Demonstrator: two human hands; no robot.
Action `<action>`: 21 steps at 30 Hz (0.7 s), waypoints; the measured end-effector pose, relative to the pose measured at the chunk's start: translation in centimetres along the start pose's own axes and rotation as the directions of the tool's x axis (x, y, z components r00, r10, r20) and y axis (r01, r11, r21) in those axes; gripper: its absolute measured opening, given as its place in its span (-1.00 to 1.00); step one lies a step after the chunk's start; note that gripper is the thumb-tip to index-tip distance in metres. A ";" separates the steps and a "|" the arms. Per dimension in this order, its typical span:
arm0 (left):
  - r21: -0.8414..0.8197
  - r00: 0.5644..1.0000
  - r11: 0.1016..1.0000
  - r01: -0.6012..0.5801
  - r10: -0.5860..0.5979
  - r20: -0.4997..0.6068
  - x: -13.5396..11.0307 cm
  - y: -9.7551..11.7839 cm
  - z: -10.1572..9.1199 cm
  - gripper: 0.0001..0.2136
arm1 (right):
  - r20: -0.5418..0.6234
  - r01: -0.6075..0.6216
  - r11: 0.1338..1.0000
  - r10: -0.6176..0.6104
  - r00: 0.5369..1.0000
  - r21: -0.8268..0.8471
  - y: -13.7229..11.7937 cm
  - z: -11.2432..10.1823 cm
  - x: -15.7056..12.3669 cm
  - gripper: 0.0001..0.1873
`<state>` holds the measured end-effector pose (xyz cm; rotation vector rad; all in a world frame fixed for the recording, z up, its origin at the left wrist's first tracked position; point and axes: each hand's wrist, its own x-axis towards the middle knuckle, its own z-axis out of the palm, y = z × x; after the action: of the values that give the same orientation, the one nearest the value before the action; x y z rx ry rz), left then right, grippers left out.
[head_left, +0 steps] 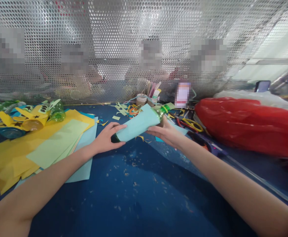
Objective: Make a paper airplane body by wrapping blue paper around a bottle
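A green plastic bottle [159, 111] lies tilted between my hands above the blue table, its neck toward the upper right. Light blue paper [138, 123] is wrapped around its body. My left hand [110, 136] grips the dark base end, thumb and fingers on either side. Near the neck end, my right hand [167, 131] holds the bottle from below and the right, its fingers partly hidden behind it. Beyond the bottle are pale green and orange paper scraps [121, 109].
Yellow, green and blue paper sheets [55, 144] lie at left, near decorated bottle pieces [35, 118]. Scissors [192, 124], a glue gun [214, 148] and a red plastic bag [242, 125] are at right. A cup of sticks [141, 99] stands before a perforated metal screen [124, 33].
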<state>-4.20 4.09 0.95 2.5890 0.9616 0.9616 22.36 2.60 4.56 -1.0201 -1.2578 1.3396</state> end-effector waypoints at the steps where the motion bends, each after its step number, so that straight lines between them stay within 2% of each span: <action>1: -0.002 1.000 1.000 0.011 -0.011 0.001 0.0 0.0 -0.1 -0.43 | 0.026 0.008 1.000 -0.008 1.000 0.001 0.0 -0.1 0.0 -0.08; 5: -0.041 1.000 0.999 0.013 -0.012 0.011 0.1 0.1 -0.3 -0.43 | 0.080 0.031 0.999 -0.029 0.996 -0.022 -0.3 0.2 -0.2 -0.05; 9: -0.079 1.000 0.997 0.001 0.000 0.015 0.1 0.0 -0.4 -0.41 | 0.050 0.025 1.000 -0.025 0.998 -0.013 -0.7 1.0 -0.5 -0.06; 13: -0.169 0.997 0.985 0.011 0.001 0.075 0.0 -0.2 -0.4 -0.31 | 0.001 0.009 1.000 -0.009 1.000 0.026 -0.5 1.3 -0.6 -0.23; 16: -0.309 0.995 0.951 0.019 0.013 0.101 0.1 -0.2 -0.6 -0.29 | 0.008 -0.022 0.997 0.022 1.000 0.073 -0.2 1.4 -0.6 -0.32; 19: -0.442 0.984 0.885 0.145 -0.080 0.162 0.4 0.3 -1.0 -0.37 | 0.016 -0.088 0.992 0.087 0.996 0.087 -0.1 1.8 -0.7 -0.33; 21: -0.513 0.955 0.816 0.266 -0.150 0.257 0.7 1.0 -1.4 -0.37 | 0.002 -0.137 0.987 0.137 0.991 0.079 -0.1 2.3 -1.0 -0.29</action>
<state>-4.19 3.76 2.76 2.0062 0.7583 0.7505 20.27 1.26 4.84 -1.0687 -1.1402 1.4803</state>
